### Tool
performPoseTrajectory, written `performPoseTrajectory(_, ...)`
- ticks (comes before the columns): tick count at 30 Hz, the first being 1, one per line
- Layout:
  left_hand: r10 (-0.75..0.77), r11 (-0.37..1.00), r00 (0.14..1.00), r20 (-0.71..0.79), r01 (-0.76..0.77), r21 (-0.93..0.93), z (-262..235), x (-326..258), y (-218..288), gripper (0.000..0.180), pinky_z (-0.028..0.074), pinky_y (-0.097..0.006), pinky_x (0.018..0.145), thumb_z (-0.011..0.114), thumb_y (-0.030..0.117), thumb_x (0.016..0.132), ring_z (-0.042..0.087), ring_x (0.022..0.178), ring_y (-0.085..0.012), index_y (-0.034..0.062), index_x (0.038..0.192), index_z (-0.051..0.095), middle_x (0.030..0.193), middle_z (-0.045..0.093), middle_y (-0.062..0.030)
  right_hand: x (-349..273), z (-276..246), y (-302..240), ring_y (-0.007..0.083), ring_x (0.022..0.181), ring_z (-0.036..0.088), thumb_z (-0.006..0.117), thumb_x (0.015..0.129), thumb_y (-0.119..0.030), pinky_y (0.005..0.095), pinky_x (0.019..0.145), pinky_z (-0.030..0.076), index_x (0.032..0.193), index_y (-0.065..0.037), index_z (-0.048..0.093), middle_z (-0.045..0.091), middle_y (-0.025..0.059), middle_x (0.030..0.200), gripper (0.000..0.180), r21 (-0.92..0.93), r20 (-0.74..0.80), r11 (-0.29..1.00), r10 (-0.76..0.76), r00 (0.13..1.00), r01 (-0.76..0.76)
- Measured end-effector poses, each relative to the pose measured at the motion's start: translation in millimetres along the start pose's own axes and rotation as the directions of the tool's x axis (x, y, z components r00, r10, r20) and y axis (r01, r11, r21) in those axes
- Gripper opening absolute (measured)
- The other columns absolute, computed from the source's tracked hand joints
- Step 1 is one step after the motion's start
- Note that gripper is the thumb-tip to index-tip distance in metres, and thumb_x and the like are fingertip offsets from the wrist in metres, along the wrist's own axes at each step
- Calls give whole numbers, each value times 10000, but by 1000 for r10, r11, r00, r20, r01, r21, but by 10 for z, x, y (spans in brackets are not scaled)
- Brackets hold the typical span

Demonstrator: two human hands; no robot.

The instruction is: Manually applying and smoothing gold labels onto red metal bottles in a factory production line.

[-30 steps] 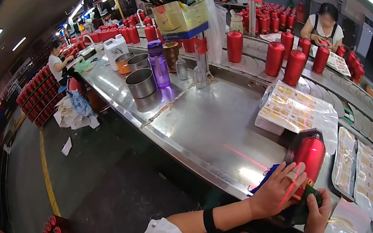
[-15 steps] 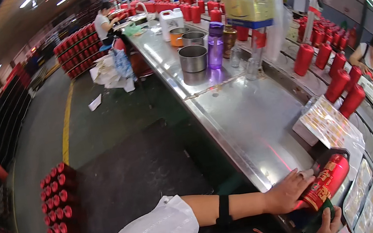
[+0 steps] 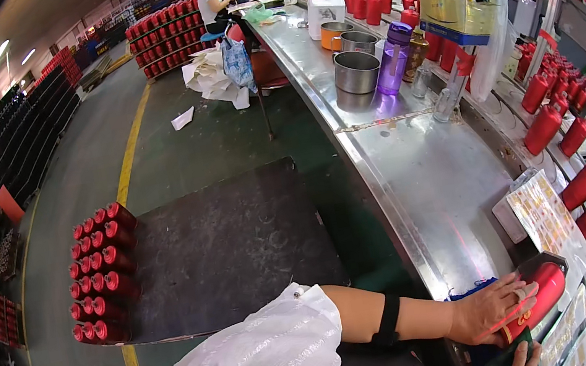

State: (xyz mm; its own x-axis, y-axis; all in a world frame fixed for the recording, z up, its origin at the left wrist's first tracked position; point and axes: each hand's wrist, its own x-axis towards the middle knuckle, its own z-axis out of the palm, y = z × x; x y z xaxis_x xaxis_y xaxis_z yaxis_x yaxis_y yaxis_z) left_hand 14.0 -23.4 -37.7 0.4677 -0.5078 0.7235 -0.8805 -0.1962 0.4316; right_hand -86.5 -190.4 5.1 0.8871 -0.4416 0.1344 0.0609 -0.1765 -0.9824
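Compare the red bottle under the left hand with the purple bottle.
Pose: the red bottle lies on its side; the purple bottle stands upright.
Contact: left hand on the red bottle; none on the purple bottle.
Look: red bottle opaque, purple bottle see-through.
Shared: both at the metal bench.
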Motion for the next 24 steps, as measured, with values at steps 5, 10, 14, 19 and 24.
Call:
performPoseTrajectory(5,-261,944,935,240,300,-141,-89,-40,-63,1047,199,-553,1180,816,309,748,342,1377,-458,-21,1527,197,1531,298,-279,-9,7,5,175,765,553,665,942,-200,292,683,489,1079,45,636,640,100,921,282,-50,27,999,-11,1000,12)
performPoseTrajectory(10,-26,1000,998,-62,25,-19,-17,-23,8,955,233,-540,1164,771,315,802,389,1342,-453,-60,1504,242,1480,368,-301,8,-6,39,176,769,555,668,939,-190,294,684,487,1079,54,635,640,98,924,283,-62,-9,997,-38,999,37)
performPoseTrajectory(14,-83,996,997,-4,83,-42,-45,-55,-31,976,283,-516,1128,768,352,802,431,1309,-425,-77,1499,238,1421,425,-299,12,-17,51,178,785,566,669,938,-191,293,693,493,1099,62,636,649,107,959,302,-32,25,999,-35,999,35)
performPoseTrajectory(19,-75,996,995,-70,72,-43,-26,-107,-40,995,304,-488,1095,766,362,822,478,1232,-422,-71,1514,198,1360,464,-293,14,-36,78,172,789,565,663,946,-207,288,688,489,1125,60,635,650,113,979,323,-41,-6,999,-15,1000,14)
performPoseTrajectory(24,-119,986,991,-60,110,-126,145,-99,-111,1069,330,-467,1074,781,391,809,469,1177,-405,-42,1543,136,1326,461,-275,31,-62,129,170,772,565,672,941,-227,285,664,490,1138,65,633,649,117,976,354,-27,28,999,-19,999,20)
